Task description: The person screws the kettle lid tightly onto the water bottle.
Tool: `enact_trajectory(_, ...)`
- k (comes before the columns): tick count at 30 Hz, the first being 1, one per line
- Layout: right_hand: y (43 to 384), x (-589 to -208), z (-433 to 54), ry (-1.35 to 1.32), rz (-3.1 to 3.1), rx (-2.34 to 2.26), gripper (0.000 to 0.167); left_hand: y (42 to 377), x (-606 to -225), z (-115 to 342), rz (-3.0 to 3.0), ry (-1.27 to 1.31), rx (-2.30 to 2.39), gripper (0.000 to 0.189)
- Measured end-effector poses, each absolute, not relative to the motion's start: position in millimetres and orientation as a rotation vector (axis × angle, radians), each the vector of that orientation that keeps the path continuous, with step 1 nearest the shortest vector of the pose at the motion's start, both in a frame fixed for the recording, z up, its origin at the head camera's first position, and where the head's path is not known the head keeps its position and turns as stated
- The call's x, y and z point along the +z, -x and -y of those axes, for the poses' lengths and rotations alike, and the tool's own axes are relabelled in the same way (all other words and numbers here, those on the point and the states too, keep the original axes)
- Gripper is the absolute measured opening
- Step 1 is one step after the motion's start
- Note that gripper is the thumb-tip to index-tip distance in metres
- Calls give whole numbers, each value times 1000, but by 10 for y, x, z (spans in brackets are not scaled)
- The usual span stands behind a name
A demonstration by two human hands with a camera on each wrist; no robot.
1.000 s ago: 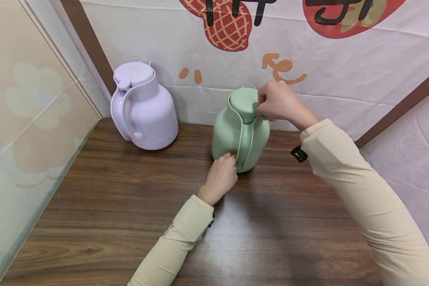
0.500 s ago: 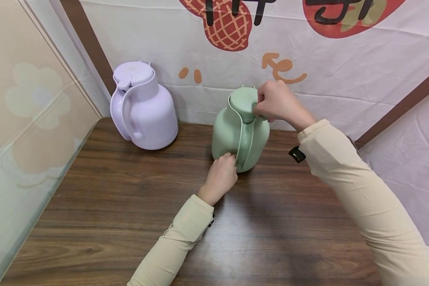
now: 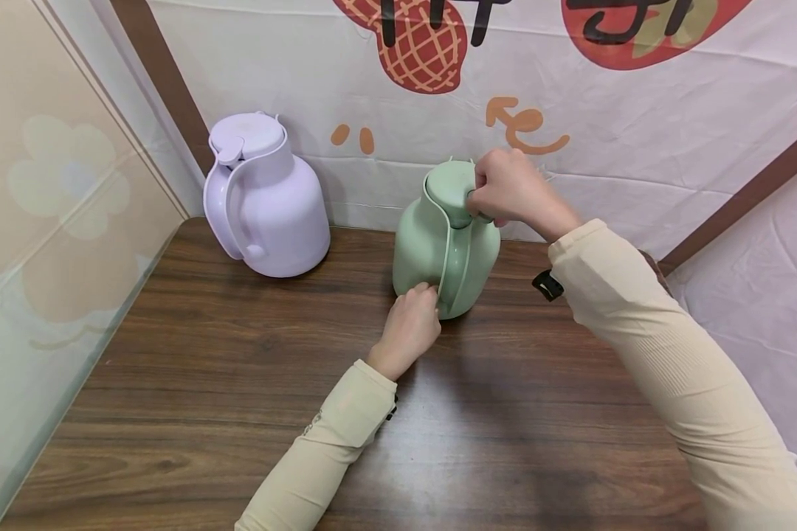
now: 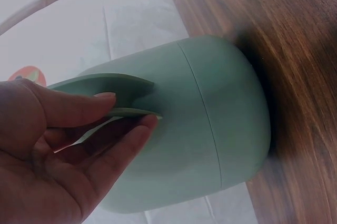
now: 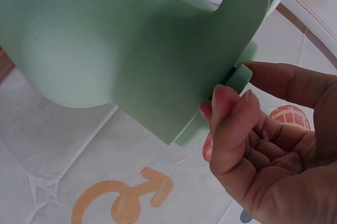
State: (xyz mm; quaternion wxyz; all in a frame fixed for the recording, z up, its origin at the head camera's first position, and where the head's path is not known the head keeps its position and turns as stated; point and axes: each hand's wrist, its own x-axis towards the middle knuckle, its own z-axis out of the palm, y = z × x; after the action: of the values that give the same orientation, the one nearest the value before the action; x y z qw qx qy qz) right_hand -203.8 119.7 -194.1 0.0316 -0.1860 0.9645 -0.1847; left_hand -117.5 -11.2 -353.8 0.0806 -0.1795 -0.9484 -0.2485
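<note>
A green thermos jug [image 3: 417,247] stands upright on the wooden table, its handle [image 3: 458,265] facing the front. Low on that handle, my left hand [image 3: 408,324] grips, thumb and fingers on either side of its edge in the left wrist view. My right hand [image 3: 514,188] is at the top, at the right side of the round lid [image 3: 449,184]. In the right wrist view, thumb and index finger pinch a small tab [image 5: 241,78] jutting from the lid. The head view has most of the tab hidden behind the right hand.
A lilac thermos jug [image 3: 285,214] stands at the back left, its lid on. Behind both jugs hangs a white printed cloth [image 3: 385,184]. Another printed panel [image 3: 60,221] borders the table [image 3: 192,383] on the left.
My right hand has shifted slightly left along the lid's edge, still pinching the tab. My left hand and both jugs look the same.
</note>
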Motion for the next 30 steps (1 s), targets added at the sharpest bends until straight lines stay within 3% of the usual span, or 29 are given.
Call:
enact_trajectory(12, 2039, -1911, -1143, 498, -2946, -554, 26, 1178, -3544, 117, 2822, 545, -745, 4)
enact_trajectory(30, 2040, -1915, -1100, 430, -2953, -583, 26, 1169, -3545, 119, 2822, 545, -754, 5)
